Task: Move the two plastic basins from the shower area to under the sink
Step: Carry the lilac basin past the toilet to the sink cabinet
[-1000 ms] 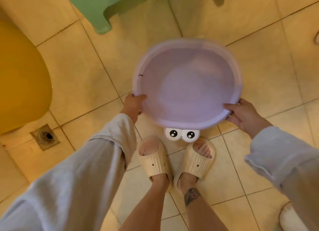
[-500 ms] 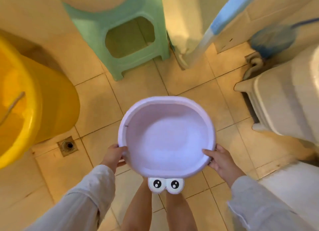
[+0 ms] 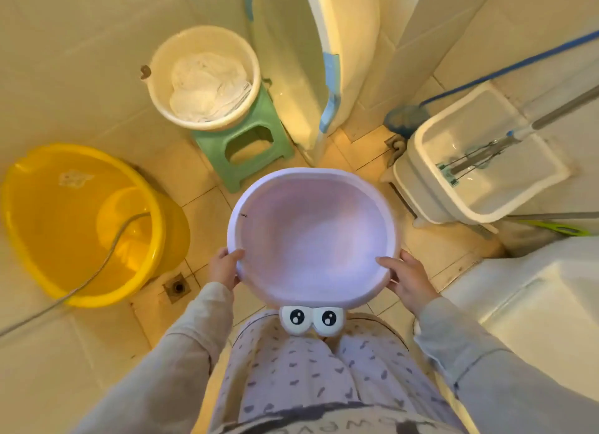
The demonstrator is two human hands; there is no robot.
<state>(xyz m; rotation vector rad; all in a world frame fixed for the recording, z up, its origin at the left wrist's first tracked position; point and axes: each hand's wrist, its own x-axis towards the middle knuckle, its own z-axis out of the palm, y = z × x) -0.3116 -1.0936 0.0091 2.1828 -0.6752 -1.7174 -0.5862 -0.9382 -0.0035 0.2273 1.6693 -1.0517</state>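
Note:
An empty lilac plastic basin (image 3: 311,236) with a cartoon-eyes tab on its near rim hangs in the air in front of my waist. My left hand (image 3: 223,266) grips its left rim and my right hand (image 3: 406,279) grips its right rim. A cream basin (image 3: 155,60) with white cloth inside rests on a green stool (image 3: 249,148) farther back. A big yellow tub (image 3: 48,213) with a metal hose in it stands on the floor at the left.
A white mop bucket (image 3: 431,187) with a mop handle stands at the right by the wall. A folded white and blue tub (image 3: 327,60) leans upright behind the stool. A floor drain (image 3: 176,287) lies by the yellow tub. A white appliance (image 3: 534,304) fills the right foreground.
I have straightened up with the lilac basin lifted from near the floor to waist height. The view now takes in the cream basin, the yellow tub and the mop bucket.

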